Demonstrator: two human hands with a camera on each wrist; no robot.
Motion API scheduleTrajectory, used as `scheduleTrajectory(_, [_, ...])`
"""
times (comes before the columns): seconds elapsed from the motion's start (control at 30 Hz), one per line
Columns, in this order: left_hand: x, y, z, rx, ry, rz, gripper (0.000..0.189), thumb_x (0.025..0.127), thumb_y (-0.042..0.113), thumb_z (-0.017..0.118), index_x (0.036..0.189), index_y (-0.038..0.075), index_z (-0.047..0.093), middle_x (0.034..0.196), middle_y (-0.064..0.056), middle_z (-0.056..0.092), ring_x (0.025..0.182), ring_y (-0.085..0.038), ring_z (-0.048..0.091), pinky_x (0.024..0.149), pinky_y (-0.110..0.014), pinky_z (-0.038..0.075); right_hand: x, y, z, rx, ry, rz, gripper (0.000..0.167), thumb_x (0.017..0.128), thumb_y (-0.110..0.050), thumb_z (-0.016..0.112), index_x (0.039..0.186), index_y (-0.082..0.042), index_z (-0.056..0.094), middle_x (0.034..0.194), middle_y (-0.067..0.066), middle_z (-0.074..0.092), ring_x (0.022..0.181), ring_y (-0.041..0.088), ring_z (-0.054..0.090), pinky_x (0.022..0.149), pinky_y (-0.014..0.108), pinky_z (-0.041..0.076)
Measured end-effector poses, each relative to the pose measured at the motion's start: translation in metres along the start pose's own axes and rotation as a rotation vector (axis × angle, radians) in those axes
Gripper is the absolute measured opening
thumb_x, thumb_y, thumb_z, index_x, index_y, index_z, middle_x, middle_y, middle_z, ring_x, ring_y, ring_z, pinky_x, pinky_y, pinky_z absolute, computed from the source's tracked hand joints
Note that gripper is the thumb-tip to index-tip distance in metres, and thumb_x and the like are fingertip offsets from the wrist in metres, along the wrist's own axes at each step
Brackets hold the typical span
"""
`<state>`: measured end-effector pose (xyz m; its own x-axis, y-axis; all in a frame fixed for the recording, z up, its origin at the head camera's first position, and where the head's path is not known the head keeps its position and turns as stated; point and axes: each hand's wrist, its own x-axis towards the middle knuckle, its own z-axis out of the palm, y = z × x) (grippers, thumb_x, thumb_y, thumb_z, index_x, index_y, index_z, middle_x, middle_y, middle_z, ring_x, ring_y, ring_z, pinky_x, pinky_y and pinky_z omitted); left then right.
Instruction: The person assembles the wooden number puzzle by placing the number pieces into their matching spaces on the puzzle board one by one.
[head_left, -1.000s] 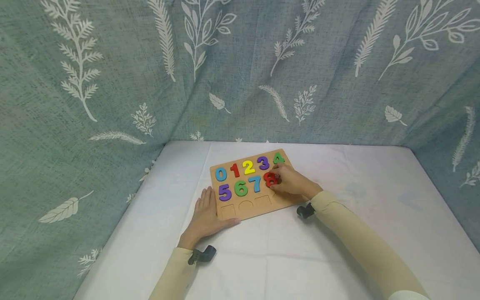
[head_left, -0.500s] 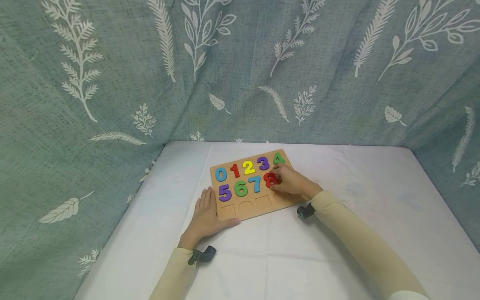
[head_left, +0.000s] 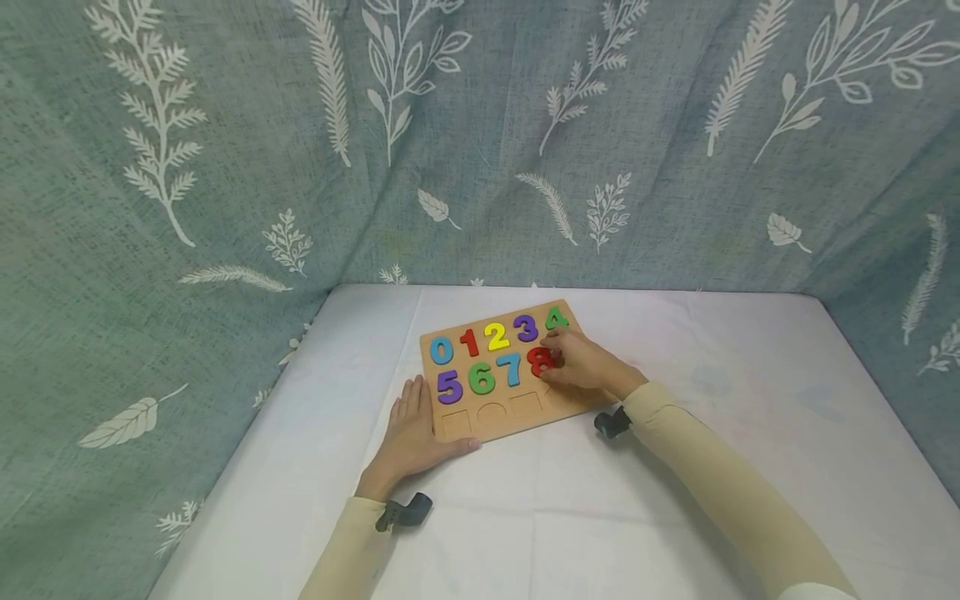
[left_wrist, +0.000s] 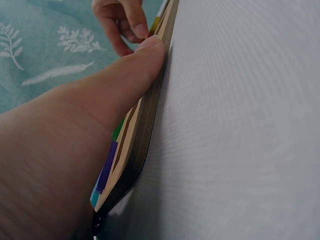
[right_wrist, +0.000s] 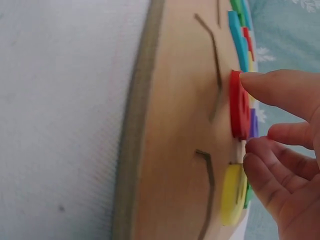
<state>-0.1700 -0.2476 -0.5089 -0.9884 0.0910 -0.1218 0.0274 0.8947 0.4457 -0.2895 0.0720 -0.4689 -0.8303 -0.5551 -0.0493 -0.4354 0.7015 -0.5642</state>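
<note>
A wooden number puzzle board lies at a slant on the white cloth, bearing coloured number pieces. My left hand rests along its left side, fingers straight, thumb against the near edge. Over the board's right part, my right hand pinches the red number 8 between thumb and fingers. The right wrist view shows the thumb at one end of the red 8 and curled fingers towards the other. Beside it sits a yellow piece, hidden under the right hand in the head view.
Blue 0, red 1, yellow 2, purple 3 and green 4 fill the back row. Purple 5, green 6 and blue 7 stand before them. Recesses line the near edge; a leaf-patterned curtain hangs behind.
</note>
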Motion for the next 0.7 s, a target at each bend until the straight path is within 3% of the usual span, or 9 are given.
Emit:
scheduleTrajectory(0.1, [0.001, 0.000, 0.000, -0.003, 0.000, 0.005, 0.146, 0.071, 0.083, 0.073, 0.165, 0.001, -0.004, 0.175, -0.019, -0.005, 0.163, -0.038, -0.008, 0.132, -0.061, 0.004, -0.003, 0.001, -0.004, 0.020, 0.032, -0.013, 0.053, 0.094, -0.022, 0.076, 0.137, 0.006, 0.062, 0.152, 0.024, 0.052, 0.135, 0.038, 0.057, 0.112, 0.050, 0.052])
scheduleTrajectory(0.23, [0.003, -0.001, 0.001, -0.006, 0.002, 0.009, 0.147, 0.070, 0.084, 0.072, 0.165, 0.002, -0.003, 0.175, -0.019, -0.005, 0.164, -0.038, -0.008, 0.132, -0.061, 0.004, -0.009, 0.002, -0.011, 0.052, 0.079, 0.003, 0.055, 0.095, -0.018, 0.074, 0.143, 0.004, 0.058, 0.147, 0.020, 0.056, 0.118, 0.033, 0.066, 0.097, 0.044, 0.060])
scheduleTrajectory(0.33, [0.005, -0.002, 0.002, -0.004, 0.002, 0.009, 0.147, 0.070, 0.085, 0.072, 0.165, 0.002, -0.004, 0.175, -0.019, -0.005, 0.163, -0.038, -0.008, 0.132, -0.062, 0.004, -0.016, 0.001, -0.016, 0.064, 0.127, 0.007, 0.052, 0.097, -0.018, 0.071, 0.143, 0.002, 0.058, 0.144, 0.018, 0.058, 0.114, 0.030, 0.066, 0.092, 0.042, 0.061])
scheduleTrajectory(0.7, [0.007, -0.007, -0.003, -0.002, -0.034, -0.021, 0.149, 0.069, 0.088, 0.069, 0.165, 0.005, -0.008, 0.175, -0.018, -0.010, 0.163, -0.037, -0.011, 0.132, -0.061, 0.003, -0.056, -0.014, -0.041, 0.080, 0.399, 0.003, 0.042, 0.100, -0.022, 0.069, 0.136, -0.001, 0.063, 0.138, 0.018, 0.061, 0.114, 0.036, 0.063, 0.098, 0.054, 0.056])
